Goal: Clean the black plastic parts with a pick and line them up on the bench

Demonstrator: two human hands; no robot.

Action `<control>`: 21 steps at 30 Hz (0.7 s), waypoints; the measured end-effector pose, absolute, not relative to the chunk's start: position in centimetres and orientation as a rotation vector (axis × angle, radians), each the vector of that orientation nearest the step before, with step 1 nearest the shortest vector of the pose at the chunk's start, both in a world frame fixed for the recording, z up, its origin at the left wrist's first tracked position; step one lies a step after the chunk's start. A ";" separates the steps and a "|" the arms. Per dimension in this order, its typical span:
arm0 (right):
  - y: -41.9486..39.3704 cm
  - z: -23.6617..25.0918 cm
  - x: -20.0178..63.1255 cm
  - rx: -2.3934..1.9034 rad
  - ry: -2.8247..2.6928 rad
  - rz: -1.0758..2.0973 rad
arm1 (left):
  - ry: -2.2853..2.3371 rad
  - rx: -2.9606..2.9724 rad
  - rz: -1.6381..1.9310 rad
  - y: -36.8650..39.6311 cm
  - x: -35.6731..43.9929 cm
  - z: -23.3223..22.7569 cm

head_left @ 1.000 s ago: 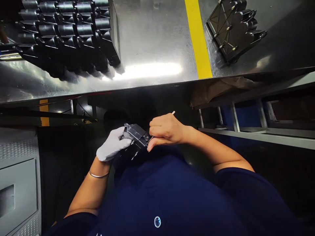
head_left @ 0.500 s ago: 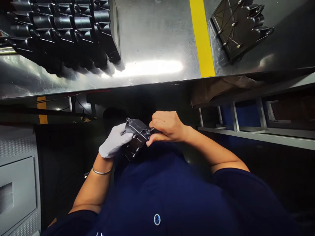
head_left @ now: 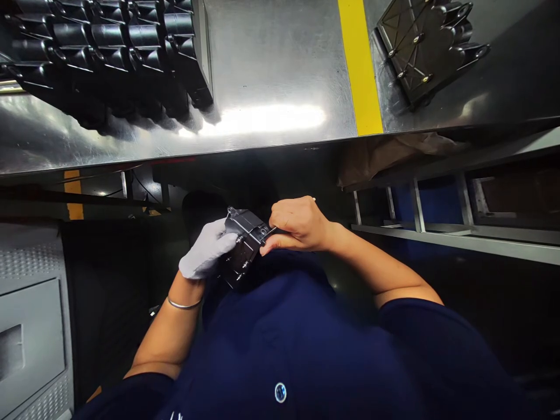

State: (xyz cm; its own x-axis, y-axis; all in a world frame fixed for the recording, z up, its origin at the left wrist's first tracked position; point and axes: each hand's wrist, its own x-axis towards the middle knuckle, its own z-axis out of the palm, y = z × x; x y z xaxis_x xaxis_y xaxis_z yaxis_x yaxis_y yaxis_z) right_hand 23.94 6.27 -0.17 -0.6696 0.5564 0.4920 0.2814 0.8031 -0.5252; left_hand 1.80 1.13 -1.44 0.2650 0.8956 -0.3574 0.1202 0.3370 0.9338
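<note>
A black molded plastic housing (head_left: 245, 233) with ribs, lugs and small shiny pins is held tilted in front of my body. My left hand (head_left: 207, 248), in a white glove, is closed around its left side, the thumb lying across the near face. Bare, my right hand (head_left: 300, 224) is closed at the housing's right corner, thumb below and fingers curled. A thin shiny edge shows between the right fingers and the corner; whether it is a small tool or part of the housing I cannot tell.
Ahead is a metal table (head_left: 271, 64) with a yellow stripe (head_left: 361, 70). Stacked black housings (head_left: 114, 46) stand at its left, and another black housing (head_left: 424, 52) lies at the right. A grey perforated box (head_left: 30, 326) is at lower left, a metal rack (head_left: 437, 233) at right.
Both hands and the housing stay nearly in place. The left hand and housing have shifted very slightly right; the right hand remains at the housing's corner.
</note>
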 end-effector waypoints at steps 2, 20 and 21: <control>6.3 -0.2 24.0 -0.605 -2.335 0.639 | 1.204 1.098 0.697 1.1 1.8 -1.5; 5.3 -1.3 24.5 -1.286 -1.649 1.498 | 1.776 1.274 0.961 1.2 3.2 -0.9; 5.2 -1.8 24.5 -1.327 -1.517 1.460 | 1.843 1.136 1.155 0.9 3.4 -1.3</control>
